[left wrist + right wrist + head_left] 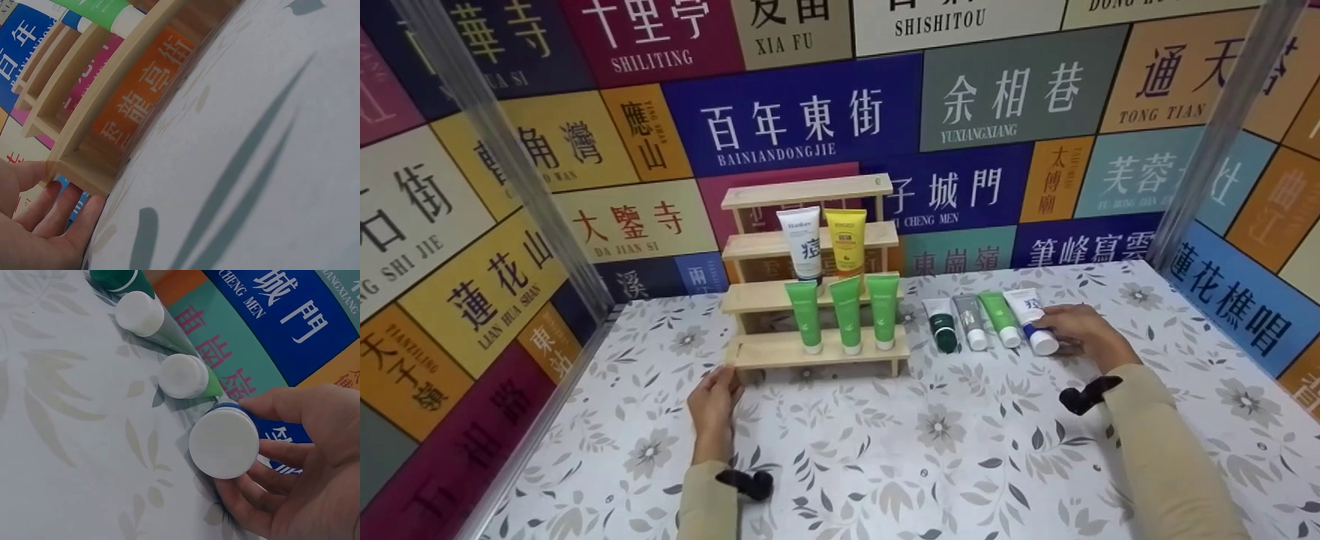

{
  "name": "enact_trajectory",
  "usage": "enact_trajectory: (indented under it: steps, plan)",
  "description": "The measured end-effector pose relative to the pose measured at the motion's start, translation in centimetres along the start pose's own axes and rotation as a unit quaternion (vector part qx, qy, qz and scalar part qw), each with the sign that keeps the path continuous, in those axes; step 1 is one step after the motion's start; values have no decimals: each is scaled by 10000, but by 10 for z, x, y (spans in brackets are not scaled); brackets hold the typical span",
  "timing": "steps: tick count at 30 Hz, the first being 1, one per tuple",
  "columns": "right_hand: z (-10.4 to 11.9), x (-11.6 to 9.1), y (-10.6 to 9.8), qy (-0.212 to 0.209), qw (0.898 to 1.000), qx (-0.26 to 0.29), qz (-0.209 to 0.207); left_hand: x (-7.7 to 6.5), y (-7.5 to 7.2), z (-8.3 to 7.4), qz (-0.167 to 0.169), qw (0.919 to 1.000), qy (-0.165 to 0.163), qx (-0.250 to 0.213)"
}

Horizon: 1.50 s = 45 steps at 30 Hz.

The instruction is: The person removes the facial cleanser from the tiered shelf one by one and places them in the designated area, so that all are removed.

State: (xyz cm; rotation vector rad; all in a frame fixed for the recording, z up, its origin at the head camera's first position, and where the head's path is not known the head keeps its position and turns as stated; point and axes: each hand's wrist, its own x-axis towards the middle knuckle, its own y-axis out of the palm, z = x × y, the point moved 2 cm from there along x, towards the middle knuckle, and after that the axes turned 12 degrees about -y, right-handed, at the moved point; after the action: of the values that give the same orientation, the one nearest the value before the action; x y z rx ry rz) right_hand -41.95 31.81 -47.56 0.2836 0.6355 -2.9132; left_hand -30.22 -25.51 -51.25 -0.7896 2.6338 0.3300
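Note:
My left hand (714,401) is at the lower left corner of a stepped wooden display rack (817,350), the thumb on the bottom step's end and the fingers curled beside it in the left wrist view. On the right, my right hand (1076,330) grips a white and blue tube (1024,306) lying on the table, its white cap (224,443) facing the right wrist camera. Beside that tube lie a green tube (997,313), a silver-grey tube (969,315) and a dark green and white tube (940,322), caps toward me.
Three green tubes (847,313) stand caps down on the rack's bottom step. Higher up stand a white tube (801,238) and a yellow tube (847,238). A floral cloth (937,450) covers the table; a colourful sign-covered wall (795,120) rises behind, with clear posts (521,165) at the corners.

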Motion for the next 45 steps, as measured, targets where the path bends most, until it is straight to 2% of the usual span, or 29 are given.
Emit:
enact_trajectory:
  steps: [5,11,19,25,30,37,45]
  plan:
    - [1,3,7,-103,9997,217,-92,0,0,0,-43,10000,15,-35]
    - [4,4,11,-95,9994,113,-299,0,0,-1,-78,10000,29,-14]
    - [19,2,19,-162,9902,-942,-1020,2,0,1,-66,9999,92,-64]
    - [59,-8,30,-587,9871,-932,-1162,3,2,0,-139,9999,65,-55]
    - [95,-13,44,-1134,9843,-722,-1147,3,2,-1,-99,9999,-17,-48]
    - [139,-22,65,-2077,9741,-53,-893,3,3,-1,-99,9998,60,-158]
    - [183,-27,96,-2760,9560,759,-637,1,2,0,-81,9999,43,-118]
